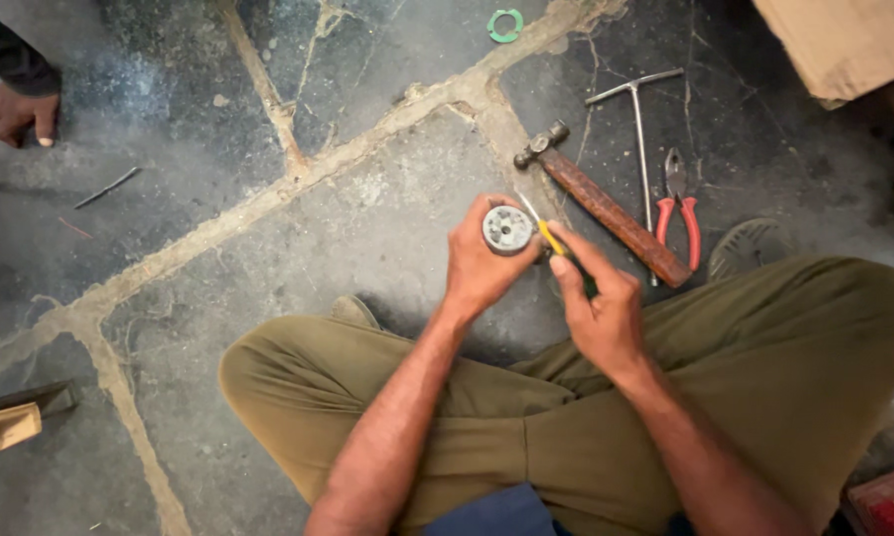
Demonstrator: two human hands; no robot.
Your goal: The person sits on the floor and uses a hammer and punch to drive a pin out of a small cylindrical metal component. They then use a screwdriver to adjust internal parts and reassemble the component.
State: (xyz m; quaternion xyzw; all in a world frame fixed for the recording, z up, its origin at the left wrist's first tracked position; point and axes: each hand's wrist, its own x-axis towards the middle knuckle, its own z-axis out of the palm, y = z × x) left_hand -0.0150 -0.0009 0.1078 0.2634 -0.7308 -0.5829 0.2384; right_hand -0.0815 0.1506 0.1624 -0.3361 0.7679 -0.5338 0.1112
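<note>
A small round grey metal part (pixel 507 229), its flat face turned up toward the camera and showing several small holes, is held above the stone floor (pixel 367 218), just beyond the person's crossed legs. The left hand (pixel 484 260) grips it, fingers wrapped round its rim from below and the left side. A yellow-handled screwdriver (pixel 546 234) is pinched in the right hand (pixel 596 308), forefinger laid along the handle, the thin shaft angled up and left so that the tip stands at the right edge of the round part; whether tip and part touch cannot be told.

Just right of the hands, on the floor, lies a hammer (pixel 606 208) with a worn wooden handle, its metal head at the far end. Beside it, farther right, lies a T-handled metal wrench (pixel 640 139), and right of that a pair of red-handled pliers (pixel 678 203), handles toward the near side. A sandalled foot (pixel 750 246) shows just right of the pliers.

A green ring (pixel 505 25) lies on the floor at the far edge. A cardboard box (pixel 844 40) occupies the far right corner. At the far left, another person's hand (pixel 15 111) rests on the floor. A dark thin rod (pixel 107 188) lies near it. A wooden piece (pixel 5 429) sits at the near left edge.
</note>
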